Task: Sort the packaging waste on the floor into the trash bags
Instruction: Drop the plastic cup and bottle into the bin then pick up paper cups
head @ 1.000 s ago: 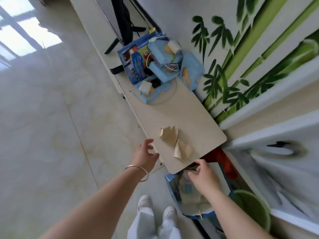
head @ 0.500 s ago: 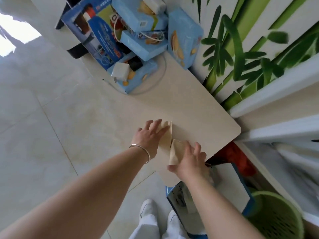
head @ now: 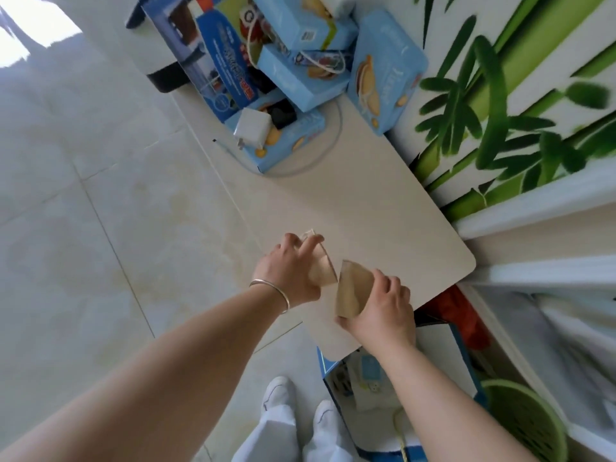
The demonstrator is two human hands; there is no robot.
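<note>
The left hand [head: 288, 271] is closed on one crumpled brown paper piece [head: 321, 270], and the right hand [head: 380, 308] grips a second brown paper scrap [head: 353, 290]; both are lifted just above the beige tabletop [head: 366, 208]. No trash bag shows; below right, an open blue cardboard box [head: 393, 391] holds some packaging, and beside it stands a green plastic basket [head: 523, 425], contents unclear.

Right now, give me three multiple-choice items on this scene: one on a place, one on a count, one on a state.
1. Where is the white charger block?
A. on a light blue biscuit box
B. in the green plastic basket
C. on the floor

2. How many crumpled brown paper pieces are held?
A. one
B. two
C. four

3. What state are the hands in?
A. both empty
B. one empty
C. each gripping paper

Answers: 1 A, the block rests on the box lid. 2 B, one piece in the left hand, another in the right hand. 3 C, fingers close around both.
</note>
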